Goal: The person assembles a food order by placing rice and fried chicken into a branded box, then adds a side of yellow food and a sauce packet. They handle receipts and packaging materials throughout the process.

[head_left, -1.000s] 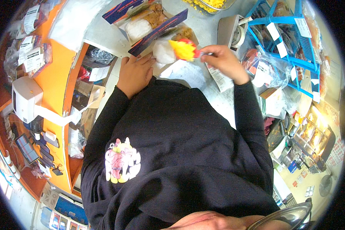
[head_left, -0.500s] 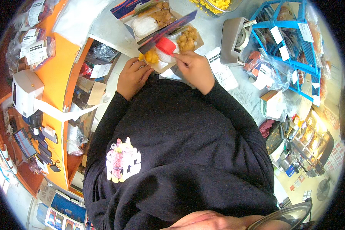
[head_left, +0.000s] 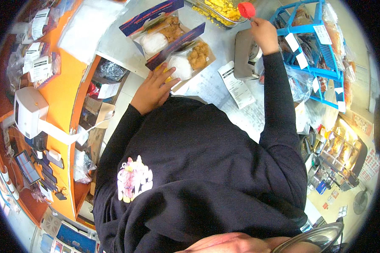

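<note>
Up at the top of the frame, the right hand (head_left: 264, 33) pinches the handle of a red scoop (head_left: 246, 9). The scoop sits just over a tray (head_left: 207, 10) of yellow food (head_left: 224, 5) at the top edge. Right below that hand stands a grey machine (head_left: 245, 55), and a long white slip (head_left: 236, 84) lies on the surface (head_left: 207, 86) beside it. Blue racks (head_left: 321, 50) with bagged food fill the upper right.

Left of the middle, the left hand (head_left: 153, 90) lies flat with its fingers spread a little, touching the near edge of an open food box (head_left: 190, 63). That box holds a white mound of rice (head_left: 179, 67) and brown fried pieces (head_left: 198, 52). A second open box (head_left: 156, 36) with the same food sits just above it, toward the upper left.

The step looks like scooping yellow food for the boxes. Next, the scoop would need to dip into the tray, fill up, and stay level on the way to the near box, while the left hand keeps the box from sliding.
</note>
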A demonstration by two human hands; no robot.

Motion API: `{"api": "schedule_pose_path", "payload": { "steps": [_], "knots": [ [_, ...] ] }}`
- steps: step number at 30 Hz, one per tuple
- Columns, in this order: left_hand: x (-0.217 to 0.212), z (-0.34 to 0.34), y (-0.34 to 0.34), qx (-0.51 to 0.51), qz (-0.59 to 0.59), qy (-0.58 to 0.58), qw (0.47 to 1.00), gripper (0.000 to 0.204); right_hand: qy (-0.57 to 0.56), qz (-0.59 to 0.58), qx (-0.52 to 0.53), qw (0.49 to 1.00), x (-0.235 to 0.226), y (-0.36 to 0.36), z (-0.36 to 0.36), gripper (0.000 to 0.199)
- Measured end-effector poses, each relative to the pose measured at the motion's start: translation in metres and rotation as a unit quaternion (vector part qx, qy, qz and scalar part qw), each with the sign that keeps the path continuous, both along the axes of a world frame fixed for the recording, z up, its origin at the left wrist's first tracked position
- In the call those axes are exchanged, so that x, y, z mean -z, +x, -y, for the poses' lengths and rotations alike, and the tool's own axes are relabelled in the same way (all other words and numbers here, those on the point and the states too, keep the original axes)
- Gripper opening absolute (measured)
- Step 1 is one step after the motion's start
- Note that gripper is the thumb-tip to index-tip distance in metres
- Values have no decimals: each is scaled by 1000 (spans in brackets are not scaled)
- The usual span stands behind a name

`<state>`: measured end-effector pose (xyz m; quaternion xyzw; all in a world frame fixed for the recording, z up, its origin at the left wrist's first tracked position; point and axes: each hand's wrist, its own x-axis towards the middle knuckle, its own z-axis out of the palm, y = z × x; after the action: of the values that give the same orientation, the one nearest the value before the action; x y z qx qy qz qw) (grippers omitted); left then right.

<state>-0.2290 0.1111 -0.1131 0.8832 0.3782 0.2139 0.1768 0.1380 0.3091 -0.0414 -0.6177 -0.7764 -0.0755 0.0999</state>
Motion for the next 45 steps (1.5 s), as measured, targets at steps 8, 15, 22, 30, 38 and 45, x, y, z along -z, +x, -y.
{"api": "schedule_pose_path", "payload": {
  "steps": [8,15,22,30,38,45],
  "knots": [
    [-8,-6,21,-45,174,-135,974,59,-63,95,3,993,42,-15,-47,21],
    [-4,-23,42,-54,202,-33,977,52,-193,12,-4,981,45,-2,-78,21],
    [-6,-12,17,-67,226,149,960,33,-225,-564,132,783,10,1,-20,28],
    [19,30,13,-367,281,-322,826,49,-344,-544,89,760,-12,-44,120,22],
    [45,24,21,-272,405,-507,711,60,-164,-357,-172,903,46,-121,197,21],
    [35,29,21,-315,374,-520,701,65,-313,-657,80,681,54,-109,197,24]
  ]
}}
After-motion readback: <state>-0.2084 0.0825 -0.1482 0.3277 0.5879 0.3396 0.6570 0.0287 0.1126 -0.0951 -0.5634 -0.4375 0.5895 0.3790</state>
